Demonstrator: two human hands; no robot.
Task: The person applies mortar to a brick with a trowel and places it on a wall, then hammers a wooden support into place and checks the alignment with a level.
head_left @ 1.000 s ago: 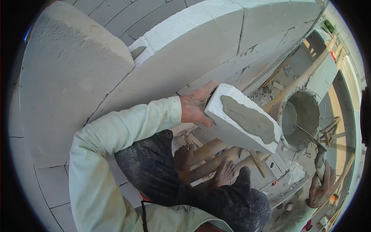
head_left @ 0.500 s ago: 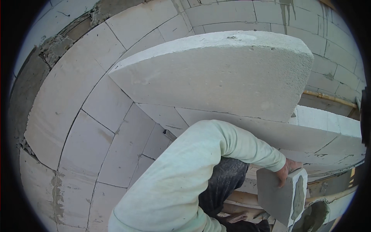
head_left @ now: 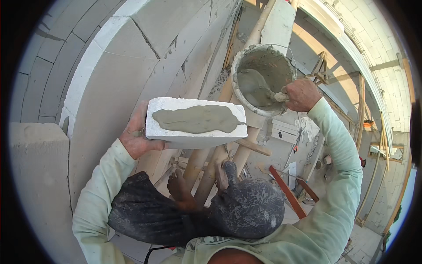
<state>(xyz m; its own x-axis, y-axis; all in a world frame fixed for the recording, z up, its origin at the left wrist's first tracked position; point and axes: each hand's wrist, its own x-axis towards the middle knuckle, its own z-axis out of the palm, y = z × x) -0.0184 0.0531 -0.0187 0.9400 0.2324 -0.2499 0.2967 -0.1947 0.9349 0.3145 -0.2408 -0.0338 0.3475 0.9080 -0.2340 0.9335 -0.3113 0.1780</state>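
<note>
A white building block (head_left: pixel 167 141) rests in the grip of my left hand (head_left: pixel 134 134), which clasps its left end with the thumb along the near side. Grey mortar (head_left: pixel 195 119) lies in a long patch on the block's upturned narrow face. To the right, my right hand (head_left: pixel 302 94) is closed round the handle of a mortar-smeared trowel (head_left: pixel 281 97). Its blade reaches into a round bucket (head_left: pixel 237 88) and is hard to tell from the wet mortar there. The bucket stands just beyond the block's far right corner.
A block wall (head_left: pixel 114 75) rises along my left, with a large block (head_left: pixel 39 163) at its near end. Round wooden poles (head_left: pixel 195 169) run beneath my feet. Far below lie stacked white blocks (head_left: pixel 281 131) and a reddish beam (head_left: pixel 288 193).
The view has swung from the wall toward the bucket. The block, held upright at the lower right before, is now in front of me with its mortared face up. My right hand and trowel now show.
</note>
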